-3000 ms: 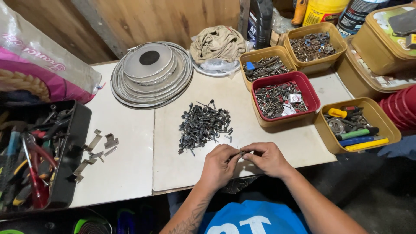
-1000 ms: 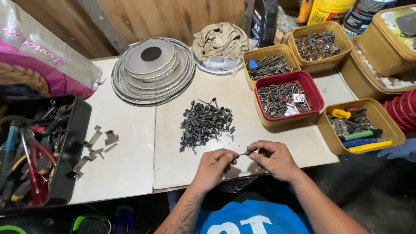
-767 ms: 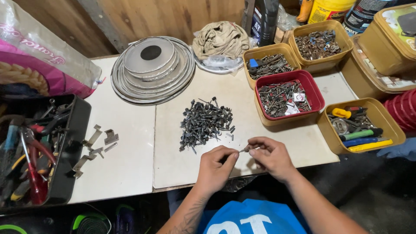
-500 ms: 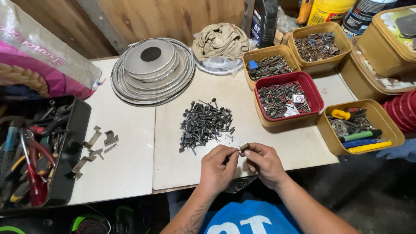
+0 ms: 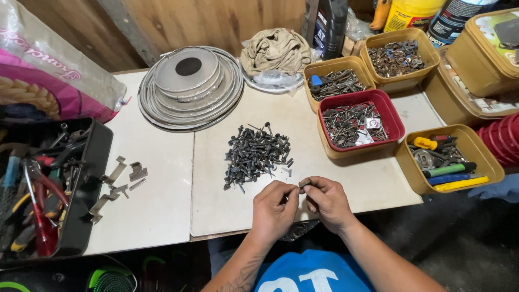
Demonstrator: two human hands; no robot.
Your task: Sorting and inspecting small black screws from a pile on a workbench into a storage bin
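Where the white panel desk (image 5: pixel 157 216) meets a wooden wall, the loose heap of dark screws (image 5: pixel 257 154) lies central; right of it, a red rectangular tub (image 5: pixel 392 121) holds nails. Below the heap, left hand (image 5: pixel 274 208) and right hand (image 5: pixel 326 200) each grip one small dark screw (image 5: pixel 304 183), pinched between them.

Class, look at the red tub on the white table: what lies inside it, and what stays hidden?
The red tub holds a heap of dark screws or nails and small white scraps. Its bottom is covered by them.
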